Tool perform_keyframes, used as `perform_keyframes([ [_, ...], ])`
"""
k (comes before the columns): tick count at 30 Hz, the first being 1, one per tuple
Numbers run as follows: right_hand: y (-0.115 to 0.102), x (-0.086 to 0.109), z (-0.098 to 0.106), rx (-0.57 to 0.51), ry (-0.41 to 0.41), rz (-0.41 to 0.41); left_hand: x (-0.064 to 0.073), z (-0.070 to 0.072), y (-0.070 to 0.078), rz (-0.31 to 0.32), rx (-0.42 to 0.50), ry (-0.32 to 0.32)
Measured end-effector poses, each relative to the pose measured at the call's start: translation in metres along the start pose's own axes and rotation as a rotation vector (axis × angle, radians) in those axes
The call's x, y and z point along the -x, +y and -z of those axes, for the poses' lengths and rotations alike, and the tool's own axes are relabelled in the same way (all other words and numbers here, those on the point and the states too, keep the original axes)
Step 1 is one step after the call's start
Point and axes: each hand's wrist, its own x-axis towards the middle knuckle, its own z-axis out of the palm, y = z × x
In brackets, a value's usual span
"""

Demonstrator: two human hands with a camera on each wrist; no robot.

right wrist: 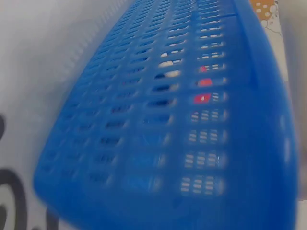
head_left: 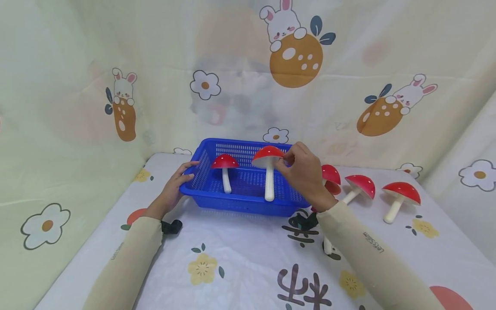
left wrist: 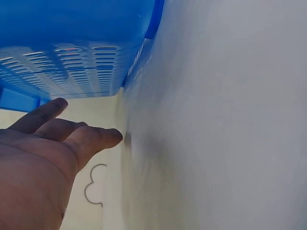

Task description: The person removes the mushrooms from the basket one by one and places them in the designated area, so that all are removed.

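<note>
A blue slotted plastic basket [head_left: 232, 206] stands on the table, and my left hand [head_left: 173, 189] rests on its left end with fingers at the rim. In the left wrist view the left hand's fingers [left wrist: 96, 142] stretch out beside the basket wall [left wrist: 72, 24]. My right hand [head_left: 306, 172] pinches the red cap edge of a toy mushroom [head_left: 269, 181], held upright over the basket, its white stem pointing down. Inside the basket, another toy mushroom [head_left: 226, 174] leans at the left. The right wrist view shows mostly the basket wall [right wrist: 144, 143]; the right hand is out of sight there.
Right of the basket lie several more red-capped mushrooms, among them one near the right hand [head_left: 330, 173], a middle one [head_left: 362, 185] and a far right one [head_left: 401, 193]. A white stem [head_left: 327, 245] shows beside my right sleeve. A patterned curtain [head_left: 240, 86] hangs behind.
</note>
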Motion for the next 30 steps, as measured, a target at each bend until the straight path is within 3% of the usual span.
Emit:
perform_keyframes([
  [19,0.026,0.046,0.053,0.058,0.068,0.001,0.0,0.003,0.0,0.007,-0.019,0.005],
  [30,0.057,0.073,0.085,0.15,0.143,-0.034,-0.001,0.002,-0.001,0.006,-0.024,0.005],
])
